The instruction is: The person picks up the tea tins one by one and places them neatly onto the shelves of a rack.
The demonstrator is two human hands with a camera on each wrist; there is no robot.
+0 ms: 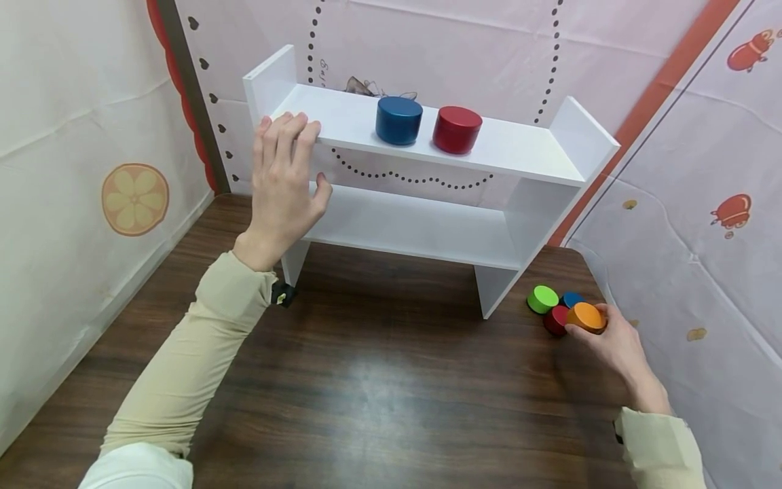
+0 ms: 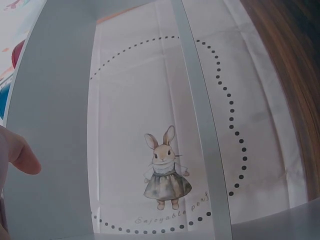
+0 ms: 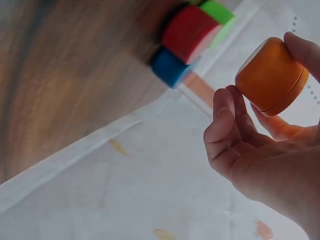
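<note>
Meanwhile, right hand [image 1: 617,343] pinches the orange tin [image 1: 586,317]; left hand [image 1: 284,183] rests flat-fingered on the white shelf [image 1: 525,159].

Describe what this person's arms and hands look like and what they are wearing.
Both arms are covered by long, loose beige sleeves that end at the wrists. The left hand and right hand are bare, with no gloves or rings visible. A small black device with a light mark sits under the left sleeve's cuff, and a dark edge shows at the right cuff.
</note>
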